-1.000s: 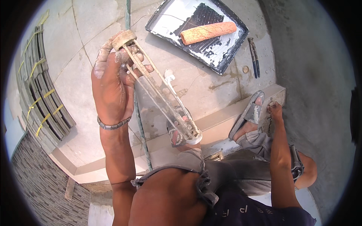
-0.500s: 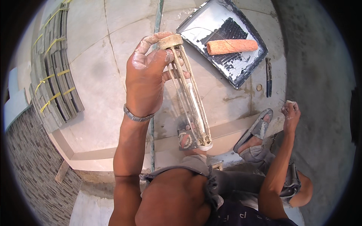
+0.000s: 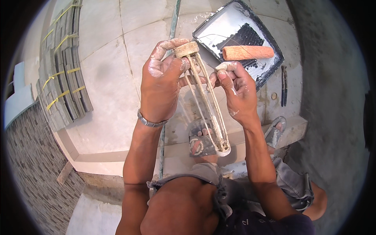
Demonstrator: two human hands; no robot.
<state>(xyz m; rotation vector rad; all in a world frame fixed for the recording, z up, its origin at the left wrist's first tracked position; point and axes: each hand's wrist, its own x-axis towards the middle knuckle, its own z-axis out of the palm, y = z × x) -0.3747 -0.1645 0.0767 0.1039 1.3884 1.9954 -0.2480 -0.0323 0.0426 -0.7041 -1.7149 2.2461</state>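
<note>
Both the left hand (image 3: 162, 84) and right hand (image 3: 235, 92) grip the bare roller cage (image 3: 205, 100), while the sleeve (image 3: 248, 52) lies unfitted in the paint tray (image 3: 203, 31).

One head-worn fisheye view looks steeply down, close above the tiled floor (image 3: 105, 98).

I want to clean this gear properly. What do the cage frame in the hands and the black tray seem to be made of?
The paint-crusted wire roller cage, held by left hand and right hand, looks like thin metal rods with pale end caps, perhaps plastic. The black rectangular paint tray looks like glossy moulded plastic, given its ribbed ramp, though it may be painted metal.
</note>
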